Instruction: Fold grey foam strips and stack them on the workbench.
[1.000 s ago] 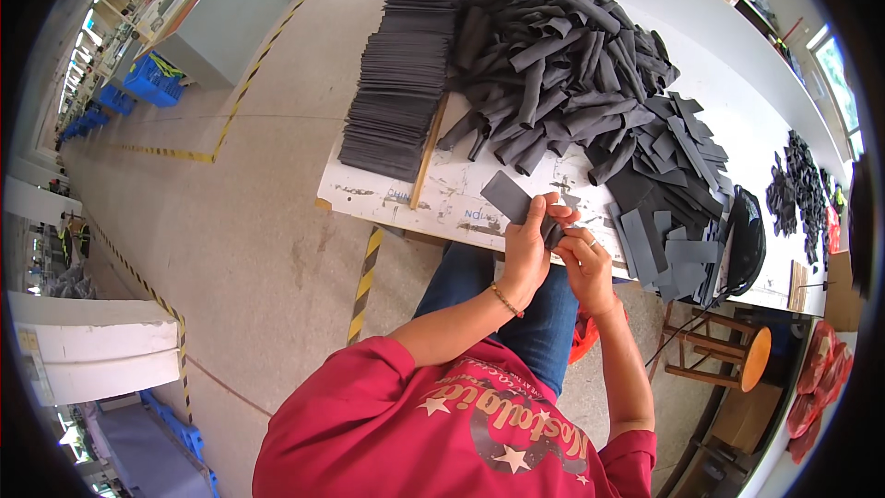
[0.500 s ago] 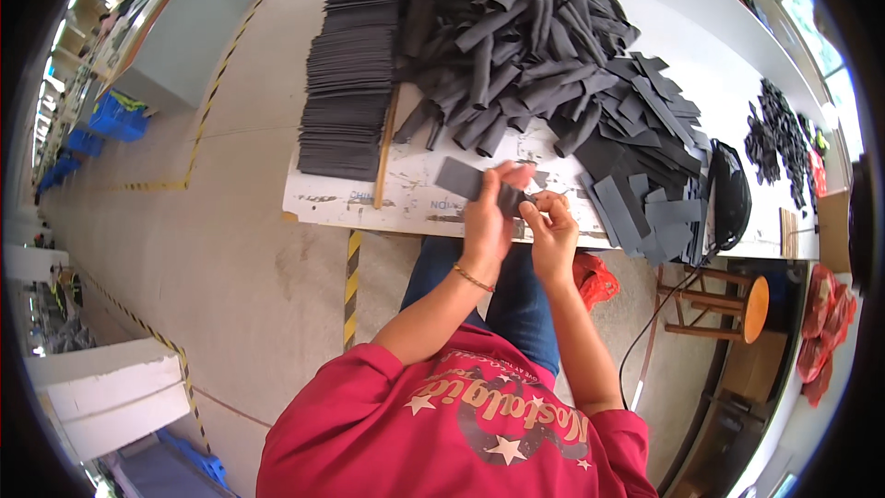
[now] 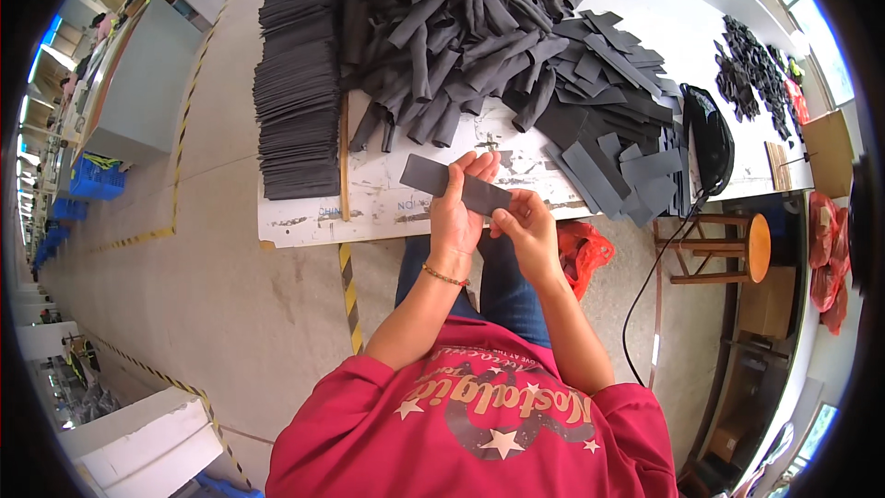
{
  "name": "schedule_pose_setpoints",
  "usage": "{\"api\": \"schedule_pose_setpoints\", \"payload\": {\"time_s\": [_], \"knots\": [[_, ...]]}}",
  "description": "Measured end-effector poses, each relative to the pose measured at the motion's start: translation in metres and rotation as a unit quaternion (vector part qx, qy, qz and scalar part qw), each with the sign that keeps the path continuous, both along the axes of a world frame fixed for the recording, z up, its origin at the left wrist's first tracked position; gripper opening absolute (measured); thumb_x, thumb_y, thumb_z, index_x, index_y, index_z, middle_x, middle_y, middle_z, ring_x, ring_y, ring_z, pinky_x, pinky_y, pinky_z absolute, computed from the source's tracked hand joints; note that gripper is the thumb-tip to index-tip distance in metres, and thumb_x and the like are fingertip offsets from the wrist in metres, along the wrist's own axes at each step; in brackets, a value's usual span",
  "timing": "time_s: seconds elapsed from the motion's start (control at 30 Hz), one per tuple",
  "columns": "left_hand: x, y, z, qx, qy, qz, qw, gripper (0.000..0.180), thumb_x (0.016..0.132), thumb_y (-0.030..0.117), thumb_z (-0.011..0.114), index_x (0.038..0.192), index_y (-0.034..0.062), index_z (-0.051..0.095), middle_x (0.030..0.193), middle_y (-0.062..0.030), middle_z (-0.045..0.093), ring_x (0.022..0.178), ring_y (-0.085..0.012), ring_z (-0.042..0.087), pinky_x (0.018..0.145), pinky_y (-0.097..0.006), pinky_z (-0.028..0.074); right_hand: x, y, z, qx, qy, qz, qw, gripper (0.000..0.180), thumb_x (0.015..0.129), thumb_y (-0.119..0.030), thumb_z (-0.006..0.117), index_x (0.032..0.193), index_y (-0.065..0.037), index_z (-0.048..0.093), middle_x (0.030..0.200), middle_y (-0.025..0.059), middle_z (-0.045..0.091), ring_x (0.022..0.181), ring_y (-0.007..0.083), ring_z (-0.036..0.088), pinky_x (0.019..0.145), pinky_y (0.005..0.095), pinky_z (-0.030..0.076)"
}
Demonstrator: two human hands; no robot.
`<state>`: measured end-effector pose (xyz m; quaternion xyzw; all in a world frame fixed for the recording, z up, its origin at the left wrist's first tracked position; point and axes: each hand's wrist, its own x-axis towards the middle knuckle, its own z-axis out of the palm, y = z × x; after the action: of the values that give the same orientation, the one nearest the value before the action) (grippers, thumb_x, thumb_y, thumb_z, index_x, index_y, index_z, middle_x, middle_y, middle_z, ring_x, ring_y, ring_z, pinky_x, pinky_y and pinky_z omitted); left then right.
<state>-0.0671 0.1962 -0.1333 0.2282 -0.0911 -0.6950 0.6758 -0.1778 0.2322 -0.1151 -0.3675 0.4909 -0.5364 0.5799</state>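
Observation:
A flat dark grey rectangular strip (image 3: 480, 195) lies across the palm of my left hand (image 3: 460, 207), whose thumb presses on it from above. My right hand (image 3: 528, 231) pinches the strip's right end between thumb and fingers. Both hands are above the front edge of the white worktable (image 3: 304, 221). Beyond them is a big heap of curled dark grey pieces (image 3: 461, 46). To its left runs a long, neat stack of similar pieces (image 3: 297, 83), with a thin wooden strip (image 3: 346, 166) along its side. Loose flat strips (image 3: 599, 166) spread out right of my hands.
A black rounded object (image 3: 708, 143) with a cable stands at the table's right. Farther right are a small dark pile (image 3: 761, 74) and a cardboard box (image 3: 827, 152). Below sit a wooden stool (image 3: 756, 249) and a red plastic bag (image 3: 583, 254). Yellow-black tape (image 3: 350, 300) marks the floor.
The strip now lies flat and plainly visible across my left palm; before, my left hand covered its middle. The whole view has shifted, so the table's things appear farther left.

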Motion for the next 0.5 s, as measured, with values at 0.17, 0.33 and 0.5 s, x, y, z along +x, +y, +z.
{"api": "schedule_pose_setpoints", "payload": {"time_s": [0.17,0.33,0.5], "knots": [[-0.001,0.001,-0.015,0.016,0.019,-0.019,0.999,0.042,0.102,0.030,0.047,0.124,-0.0057,0.049,0.123,-0.0218,0.059,0.125,-0.0354,0.052,0.112,-0.044,0.037,-0.019,-0.005,-0.014,0.055,0.106,0.108,0.987,0.011,0.089,-0.004,0.065,0.089,0.001,0.055,0.073,0.0082,0.063,0.059,0.0149,0.061,0.053,0.0275,0.050],[0.019,-0.003,-0.019,0.013,-0.003,0.010,1.000,0.042,0.101,0.028,0.050,0.125,-0.0059,0.050,0.123,-0.0216,0.060,0.123,-0.0345,0.053,0.112,-0.043,0.038,-0.040,-0.015,-0.011,0.112,0.074,0.076,0.988,0.014,0.085,-0.004,0.069,0.084,-0.001,0.055,0.069,0.0090,0.063,0.054,0.0149,0.060,0.049,0.0268,0.050],[0.079,-0.041,0.004,-0.054,-0.196,0.212,0.956,0.041,0.102,0.026,0.050,0.128,-0.0061,0.051,0.117,-0.0209,0.065,0.110,-0.0274,0.063,0.102,-0.037,0.046,-0.065,-0.030,-0.025,0.117,0.298,0.095,0.943,0.027,0.082,-0.015,0.074,0.090,0.006,0.058,0.072,0.0147,0.067,0.059,0.0199,0.066,0.053,0.0326,0.053]]}}
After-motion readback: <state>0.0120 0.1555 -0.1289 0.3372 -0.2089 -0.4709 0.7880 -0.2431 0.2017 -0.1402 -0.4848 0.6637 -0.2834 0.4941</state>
